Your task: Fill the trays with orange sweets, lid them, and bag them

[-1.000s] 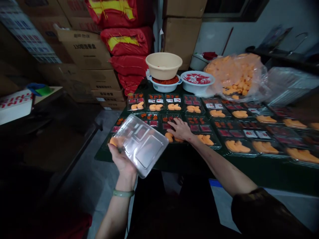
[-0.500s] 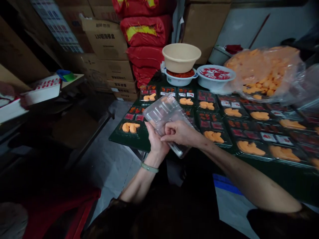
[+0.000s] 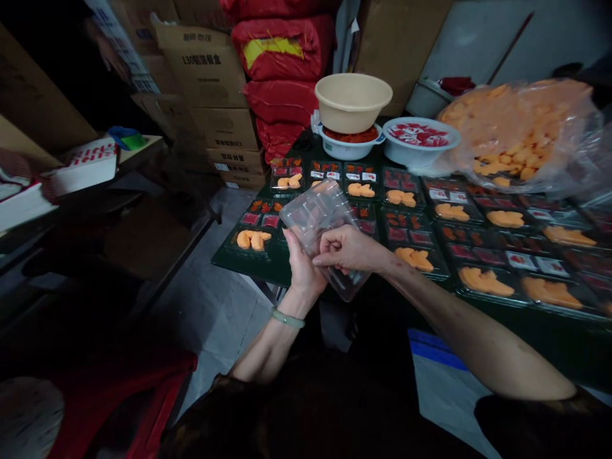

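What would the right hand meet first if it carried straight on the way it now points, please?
The clear plastic lid, which the right hand already seems to touch; just beyond it lies the left hand, though depth is hard to judge here.

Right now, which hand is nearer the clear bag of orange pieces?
Right hand. It grips the clear plastic lid, below and left of the clear bag of orange pieces. The left hand is farther, on the lid's far side from the bag.
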{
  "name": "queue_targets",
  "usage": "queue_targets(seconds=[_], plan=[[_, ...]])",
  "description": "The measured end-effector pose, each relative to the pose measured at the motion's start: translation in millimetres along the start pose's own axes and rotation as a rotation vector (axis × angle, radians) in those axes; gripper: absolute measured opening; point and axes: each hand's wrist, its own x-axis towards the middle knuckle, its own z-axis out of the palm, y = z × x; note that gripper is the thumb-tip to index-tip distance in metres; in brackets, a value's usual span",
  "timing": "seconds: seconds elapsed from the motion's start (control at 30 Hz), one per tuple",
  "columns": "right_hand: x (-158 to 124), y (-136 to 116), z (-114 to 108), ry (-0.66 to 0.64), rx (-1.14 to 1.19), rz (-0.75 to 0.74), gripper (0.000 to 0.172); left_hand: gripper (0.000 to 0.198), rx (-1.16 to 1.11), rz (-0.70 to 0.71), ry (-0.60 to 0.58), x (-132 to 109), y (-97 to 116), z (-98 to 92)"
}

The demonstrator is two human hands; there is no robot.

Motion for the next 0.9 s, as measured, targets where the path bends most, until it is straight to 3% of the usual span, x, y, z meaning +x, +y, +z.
queue_targets(seconds=[0.2, 0.47, 0.53, 0.67, 0.77, 0.9], plan=[[1, -1, -5, -0.049, 0.048, 0.015, 0.023, 0.073, -0.012, -0.028, 0.042, 0, 2, 3.6], [2, 5, -12, -0.09, 0.002, 0.04, 0.017, 0.075, -0.005, -0.048, -0.001, 3, 0, 3.7], [0, 3, -7, -0.04, -0.145, -0.006, 0.014, 0.072, -0.012, 0.039, 0.005, 4, -3, 4.1], [-9, -11, 14, 0.209, -0.705, -0.139, 0.006, 0.053, 0.008, 0.227, 0.015, 4, -8, 5.0], [-12, -16, 24, 0.176, -0.901, -0.182, 0.012, 0.055, -0.006, 0.158, 0.07, 6, -8, 2.0], [-13, -21, 12, 0.179, -0.933, -0.271, 0.016, 0.065, -0.035, 0.169, 0.085, 15, -8, -1.3]])
